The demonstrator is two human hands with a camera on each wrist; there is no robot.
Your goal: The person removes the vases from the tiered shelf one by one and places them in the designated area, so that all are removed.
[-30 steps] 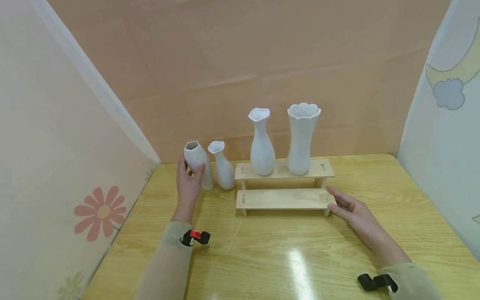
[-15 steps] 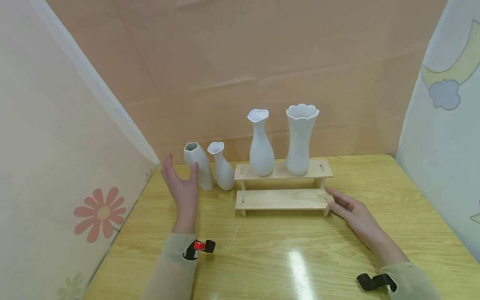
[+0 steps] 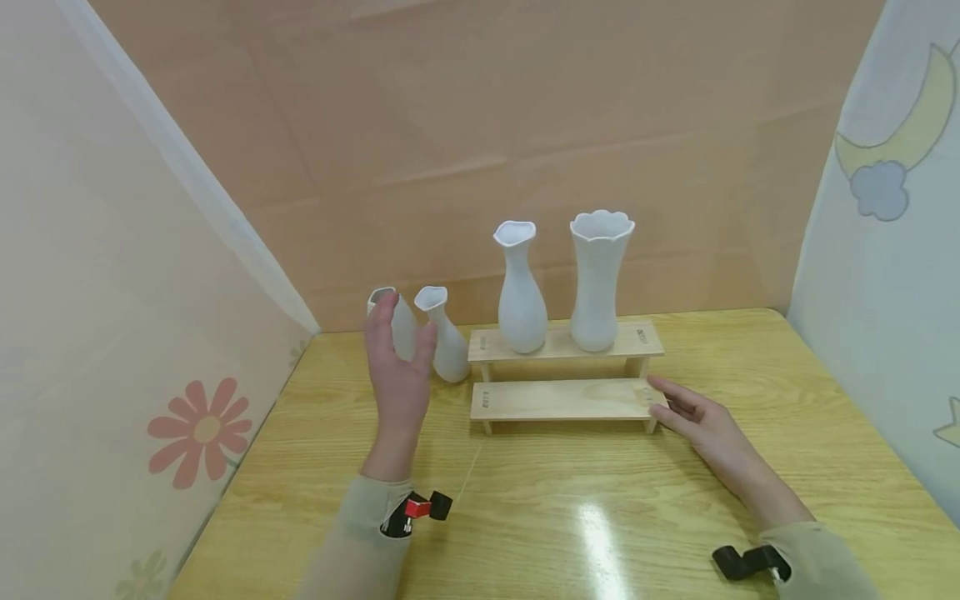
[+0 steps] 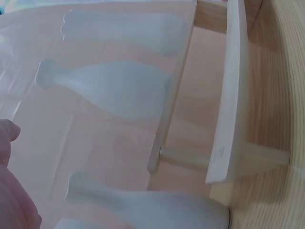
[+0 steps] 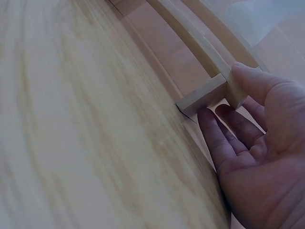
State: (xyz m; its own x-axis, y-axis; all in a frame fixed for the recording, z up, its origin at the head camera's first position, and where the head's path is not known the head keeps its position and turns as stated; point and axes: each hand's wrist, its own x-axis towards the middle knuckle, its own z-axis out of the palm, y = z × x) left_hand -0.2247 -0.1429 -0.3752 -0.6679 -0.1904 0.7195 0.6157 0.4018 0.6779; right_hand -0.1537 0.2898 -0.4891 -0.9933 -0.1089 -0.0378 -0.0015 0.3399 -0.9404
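Observation:
My left hand (image 3: 400,383) is raised with thumb and fingers spread apart, and nothing is in it. It overlaps a white vase with an angular mouth (image 3: 406,333), whose lower part it hides. A smaller flared-neck white vase (image 3: 452,350) stands beside that one on the table. My right hand (image 3: 708,429) grips the right end of a two-step wooden display stand (image 3: 562,400). In the right wrist view its thumb (image 5: 252,78) lies on the board's end, with fingers beneath. On the upper step stand a wavy-rimmed bottle vase (image 3: 522,312) and a tall scalloped vase (image 3: 597,292).
The wood-grain table (image 3: 540,500) ends at a peach cloth backdrop (image 3: 480,125) close behind the stand. Pale printed panels, one with a red flower (image 3: 204,427) and one with a moon (image 3: 911,117), border the left and right sides.
My left hand lets go of the angular vase, moves off to its left, then swings back right in front of it. The right hand keeps its place on the stand.

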